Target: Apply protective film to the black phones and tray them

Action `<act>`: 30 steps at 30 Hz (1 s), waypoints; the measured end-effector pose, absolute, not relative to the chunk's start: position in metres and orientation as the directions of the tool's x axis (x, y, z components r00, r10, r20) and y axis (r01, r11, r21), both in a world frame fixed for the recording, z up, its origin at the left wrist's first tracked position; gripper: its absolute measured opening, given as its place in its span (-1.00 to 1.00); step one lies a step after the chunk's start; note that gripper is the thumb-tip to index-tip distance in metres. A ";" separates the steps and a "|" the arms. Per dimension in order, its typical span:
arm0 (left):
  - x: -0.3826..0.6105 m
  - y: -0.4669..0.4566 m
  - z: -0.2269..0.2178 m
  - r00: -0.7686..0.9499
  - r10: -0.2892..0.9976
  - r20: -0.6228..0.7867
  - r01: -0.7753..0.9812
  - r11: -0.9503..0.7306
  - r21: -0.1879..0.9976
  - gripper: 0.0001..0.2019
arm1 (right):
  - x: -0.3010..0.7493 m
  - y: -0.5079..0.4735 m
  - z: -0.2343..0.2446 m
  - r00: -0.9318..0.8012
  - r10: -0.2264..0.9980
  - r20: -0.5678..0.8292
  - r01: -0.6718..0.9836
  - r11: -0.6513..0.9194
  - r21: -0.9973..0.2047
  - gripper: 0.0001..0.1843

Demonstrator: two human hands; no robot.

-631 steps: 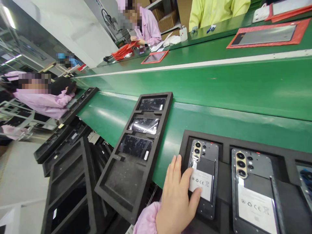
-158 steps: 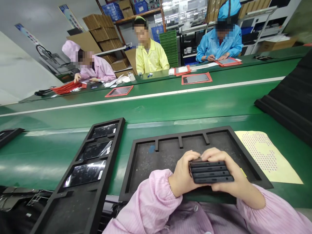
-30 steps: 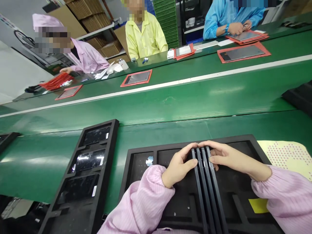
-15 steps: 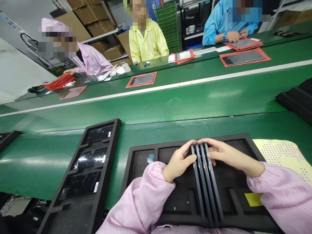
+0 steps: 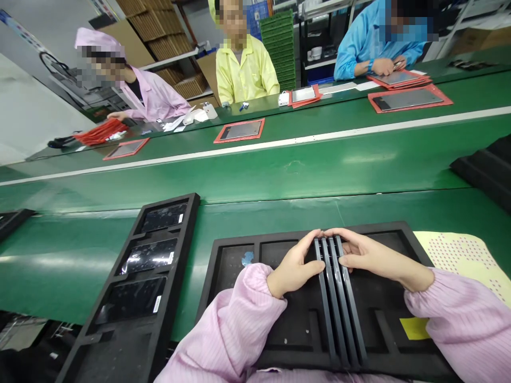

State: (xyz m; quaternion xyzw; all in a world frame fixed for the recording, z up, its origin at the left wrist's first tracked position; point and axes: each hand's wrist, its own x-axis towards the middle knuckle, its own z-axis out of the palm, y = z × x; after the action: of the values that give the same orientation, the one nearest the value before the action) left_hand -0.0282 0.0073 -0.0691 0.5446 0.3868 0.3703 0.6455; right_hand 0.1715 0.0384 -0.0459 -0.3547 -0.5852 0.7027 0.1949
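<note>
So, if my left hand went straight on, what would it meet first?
Your left hand would likely press into the phones it holds, with your right hand just beyond; depth is unclear.

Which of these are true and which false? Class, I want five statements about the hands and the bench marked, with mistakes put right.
1. The left hand and right hand touch the phones. True.
2. The phones lie flat. False: they stand on edge.
3. The narrow tray is left of the phones. True.
4. It shows four screens. False: three screens show.
5. The yellow slip is right of the phones. True.
</note>
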 end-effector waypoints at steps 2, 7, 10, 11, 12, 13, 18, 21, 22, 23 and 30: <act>-0.026 0.007 -0.066 0.400 0.911 -0.099 -0.056 0.132 0.990 -0.36 | 0.169 0.038 -0.047 -0.626 0.718 -0.304 0.184 -0.242 -0.953 -0.38; -0.015 0.007 -0.059 0.286 0.947 -0.146 -0.052 0.168 0.984 -0.56 | 0.159 0.035 -0.048 -0.497 0.804 -0.325 0.266 -0.215 -0.940 -0.45; -0.011 0.007 -0.057 0.225 0.963 -0.152 -0.023 0.161 0.987 -0.66 | 0.156 0.035 -0.048 -0.495 0.805 -0.327 0.281 -0.208 -0.937 -0.45; -0.010 0.007 -0.057 0.219 0.964 -0.149 -0.016 0.157 0.988 -0.67 | 0.156 0.035 -0.048 -0.492 0.808 -0.325 0.281 -0.206 -0.937 -0.45; -0.010 0.007 -0.056 0.216 0.965 -0.147 -0.013 0.153 0.988 -0.67 | 0.156 0.035 -0.048 -0.489 0.810 -0.323 0.283 -0.203 -0.937 -0.46; -0.010 0.007 -0.057 0.215 0.966 -0.144 -0.013 0.150 0.989 -0.67 | 0.157 0.035 -0.047 -0.486 0.812 -0.323 0.286 -0.202 -0.937 -0.46; -0.011 0.007 -0.056 0.266 0.954 -0.140 -0.009 0.148 0.989 -0.62 | 0.160 0.033 -0.049 -0.542 0.795 -0.271 0.255 -0.152 -0.955 -0.47; -0.011 0.007 -0.057 0.264 0.956 -0.127 0.057 0.116 0.992 -0.62 | 0.163 0.033 -0.051 -0.558 0.788 -0.261 0.258 -0.134 -0.957 -0.45; -0.012 0.007 -0.057 0.272 0.955 -0.118 0.069 0.103 0.992 -0.62 | 0.164 0.033 -0.051 -0.560 0.785 -0.265 0.263 -0.134 -0.955 -0.44; -0.014 0.007 -0.058 0.294 0.950 -0.107 0.072 0.089 0.993 -0.59 | 0.165 0.034 -0.051 -0.570 0.778 -0.263 0.261 -0.132 -0.956 -0.41; -0.032 0.013 -0.058 0.571 0.816 -0.095 0.126 0.027 0.992 0.00 | 0.179 0.037 -0.044 -0.749 0.595 -0.291 0.232 -0.175 -0.957 -0.04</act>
State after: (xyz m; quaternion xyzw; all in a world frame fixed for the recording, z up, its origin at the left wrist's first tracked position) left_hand -0.0316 0.0135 -0.0583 0.6384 0.3687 0.2807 0.6145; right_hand 0.1792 0.0369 -0.0444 -0.3291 -0.6286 0.6924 0.1313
